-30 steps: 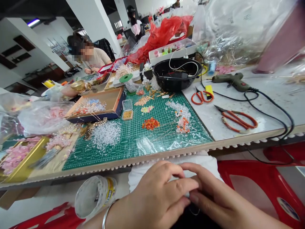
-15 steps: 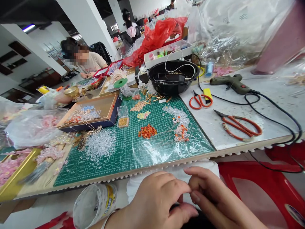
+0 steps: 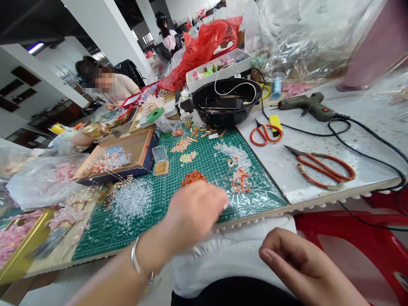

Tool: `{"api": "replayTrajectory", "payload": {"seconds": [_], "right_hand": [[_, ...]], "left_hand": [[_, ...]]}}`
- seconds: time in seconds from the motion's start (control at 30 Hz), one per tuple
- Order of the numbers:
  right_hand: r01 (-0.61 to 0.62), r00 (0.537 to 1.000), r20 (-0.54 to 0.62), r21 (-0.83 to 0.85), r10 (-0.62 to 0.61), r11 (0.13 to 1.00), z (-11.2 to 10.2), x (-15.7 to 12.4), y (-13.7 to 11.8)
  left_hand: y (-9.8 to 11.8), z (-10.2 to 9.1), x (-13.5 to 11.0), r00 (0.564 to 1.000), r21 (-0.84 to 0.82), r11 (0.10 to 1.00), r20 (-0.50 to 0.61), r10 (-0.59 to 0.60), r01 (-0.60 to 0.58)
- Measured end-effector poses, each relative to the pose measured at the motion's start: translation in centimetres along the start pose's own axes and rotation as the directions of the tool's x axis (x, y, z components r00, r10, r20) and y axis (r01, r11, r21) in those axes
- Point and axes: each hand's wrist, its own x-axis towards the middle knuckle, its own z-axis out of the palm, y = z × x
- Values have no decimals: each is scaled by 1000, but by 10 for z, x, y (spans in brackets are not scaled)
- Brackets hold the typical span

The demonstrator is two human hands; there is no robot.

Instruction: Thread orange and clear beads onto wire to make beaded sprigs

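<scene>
My left hand [image 3: 199,208], with a silver bangle at the wrist, reaches over the front of the green cutting mat [image 3: 159,231]. Its fingers are smeared by motion, so what they hold, if anything, does not show. Just beyond it lies a pile of orange beads [image 3: 193,177], partly hidden by the hand. To its right are clear and orange beaded sprigs [image 3: 239,182] with thin wires. My right hand [image 3: 295,259] is closed above my lap, thumb against the curled index finger; anything between them is too small to make out.
Clear beads [image 3: 132,202] lie on the mat's left, beside a box [image 3: 146,155] of wired pieces. Pliers [image 3: 321,168], red-handled scissors [image 3: 263,134] and a corded glue gun [image 3: 310,106] lie at right. A black bowl [image 3: 219,119] stands behind. Another person [image 3: 123,87] sits at far left.
My left hand has left my right hand and moved up and leftward over the mat near the orange beads. My right hand stays above my lap, its fingers more curled.
</scene>
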Motion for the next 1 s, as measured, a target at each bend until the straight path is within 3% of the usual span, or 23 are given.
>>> {"api": "replayTrajectory", "payload": {"seconds": [0.1,0.2,0.3,0.47,0.67,0.77,0.9,1.0], "right_hand": [[-45,998,54,57,42,997,0,2,0],[-41,996,80,74,35,996,0,1,-3],[-49,995,86,95,41,994,-1,1,-6],[-100,990,113,183,80,978,0,5,-8],[-123,973,222,250,67,960,4,3,-8],[-130,977,199,252,81,959,4,0,-7],[-102,989,126,254,72,962,-1,-4,-4],[-65,998,8,257,65,964,-9,-10,-4]], "left_hand": [[-28,-16,61,996,388,917,35,84,-91],[-56,-20,108,983,531,829,146,115,-176],[-72,-16,128,963,590,770,241,121,-244],[-74,-13,128,967,636,740,244,72,-216],[-76,-14,129,984,612,790,153,-86,-26],[-76,-13,132,984,553,831,105,-146,64],[-55,-18,118,996,375,923,-18,-85,85],[-23,-17,77,989,149,988,-143,-20,41]]}}
